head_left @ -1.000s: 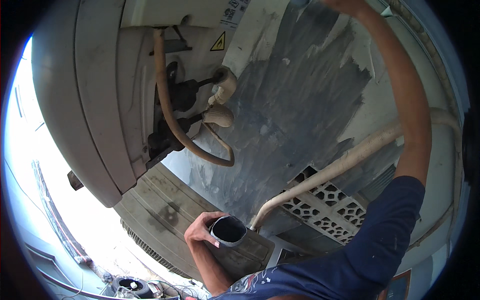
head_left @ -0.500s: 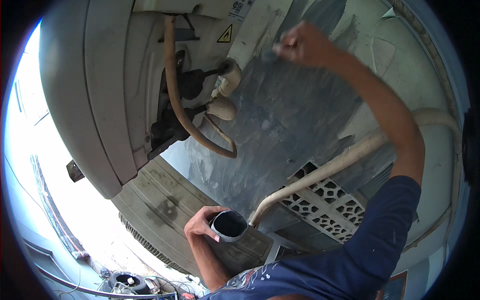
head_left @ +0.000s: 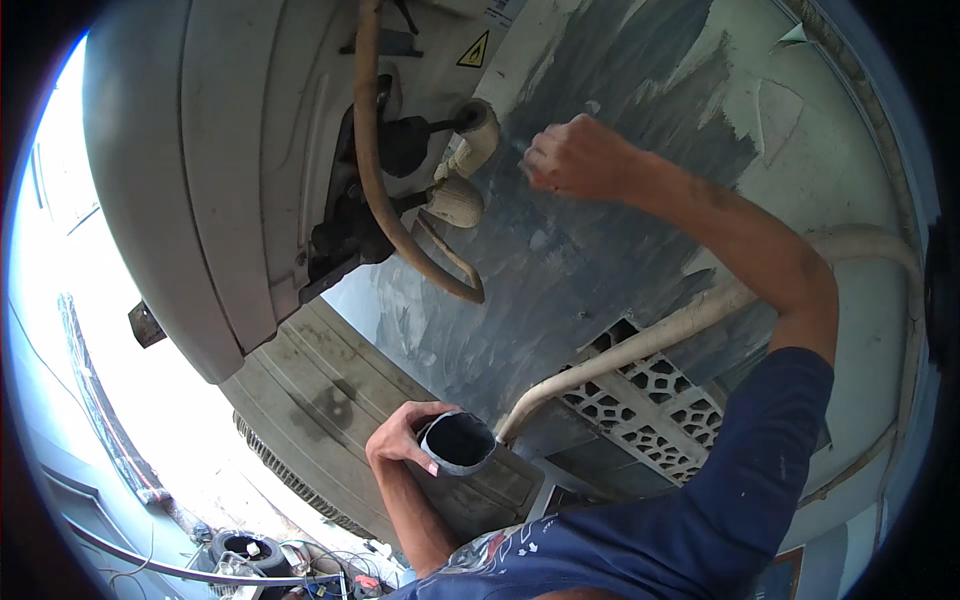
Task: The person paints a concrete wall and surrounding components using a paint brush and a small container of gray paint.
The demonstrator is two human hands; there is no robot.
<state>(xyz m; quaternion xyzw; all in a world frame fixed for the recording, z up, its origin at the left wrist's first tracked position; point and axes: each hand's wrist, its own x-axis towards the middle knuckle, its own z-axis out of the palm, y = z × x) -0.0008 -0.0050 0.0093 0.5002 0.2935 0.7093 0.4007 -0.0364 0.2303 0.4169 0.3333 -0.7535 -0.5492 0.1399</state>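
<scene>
My left hand (head_left: 405, 438) is wrapped round a pale grey, cut-off container (head_left: 462, 466) with a dark inside, its open mouth tilted toward me. It is held above the ribbed top of a beige casing (head_left: 340, 400). My right hand (head_left: 578, 160) is raised in front of the wall (head_left: 560, 260), which is streaked with grey paint. Its fingers are curled closed, and whatever they grip is hidden behind them. Just left of that hand, wrapped pipe ends (head_left: 475, 135) join the side of an air conditioner's outdoor unit (head_left: 190, 180).
A tan hose (head_left: 372, 180) loops down from the unit. A thick wrapped pipe (head_left: 640, 350) crosses the wall in front of a patterned vent block (head_left: 650, 400). Tyres (head_left: 250, 550) and tangled cables lie far below at the lower left.
My right hand has come down along the wall, and more of the fresh grey streaks above it show. My left hand keeps the container in nearly the same place. The view has shifted slightly.
</scene>
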